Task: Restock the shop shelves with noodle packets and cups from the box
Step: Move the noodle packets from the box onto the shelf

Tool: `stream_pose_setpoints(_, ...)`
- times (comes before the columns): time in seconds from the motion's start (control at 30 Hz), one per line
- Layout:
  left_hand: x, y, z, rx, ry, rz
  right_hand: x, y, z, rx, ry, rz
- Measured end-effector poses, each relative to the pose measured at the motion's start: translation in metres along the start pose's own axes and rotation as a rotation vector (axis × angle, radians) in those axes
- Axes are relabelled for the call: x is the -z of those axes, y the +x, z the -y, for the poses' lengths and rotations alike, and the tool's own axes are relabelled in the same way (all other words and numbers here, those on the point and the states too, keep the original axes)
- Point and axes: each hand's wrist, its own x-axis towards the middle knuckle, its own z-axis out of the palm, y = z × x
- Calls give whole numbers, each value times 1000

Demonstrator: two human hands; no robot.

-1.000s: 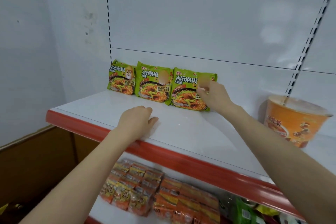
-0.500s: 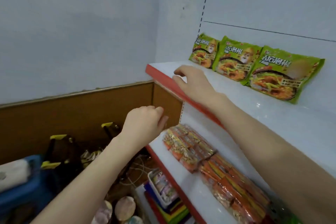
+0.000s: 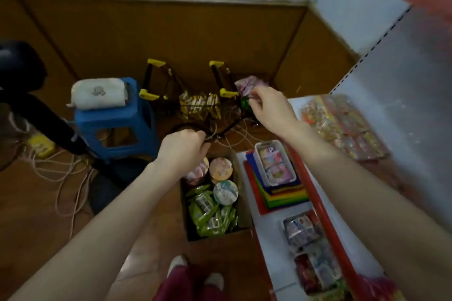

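An open cardboard box (image 3: 242, 205) stands on the wooden floor beside the shelving. Green noodle packets (image 3: 210, 215) fill its near half, and three noodle cups (image 3: 221, 169) with foil lids stand in its far half. Above the box's far end my left hand (image 3: 184, 147) hovers with its fingers curled and nothing in it. My right hand (image 3: 272, 108) is stretched out further back, by the shelf corner, fingers loosely spread and empty. The picture is blurred by motion.
At the right, white shelves with red edges (image 3: 326, 225) hold orange packets (image 3: 342, 127), a small tray on coloured sheets (image 3: 275, 166) and snack packs. A blue stool (image 3: 115, 121) with a white pouch, black baskets with yellow handles (image 3: 193, 98) and loose cables (image 3: 61, 173) crowd the floor.
My view has swung from the top shelf with the green packets down to the floor and the box. Both hands have left the shelf and dropped toward the box.
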Motion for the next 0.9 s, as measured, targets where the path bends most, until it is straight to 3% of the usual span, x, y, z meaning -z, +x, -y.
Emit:
stream_pose_setpoints(0.23,-115,-16,47,109,-25,339,-139,-13,-40,-162,11,233)
stream_pose_setpoints(0.5,-245,-16,59,180,-50,573,-279,-57,-104,-280,-50,511)
stream_pose_setpoints(0.77,-429,0,40,126,-30,726,-440,-115,-182,-357,-3,681)
stream_pose_setpoints(0.9,-509,-4,31,194,-56,746,-513,-142,-209,-429,94,717)
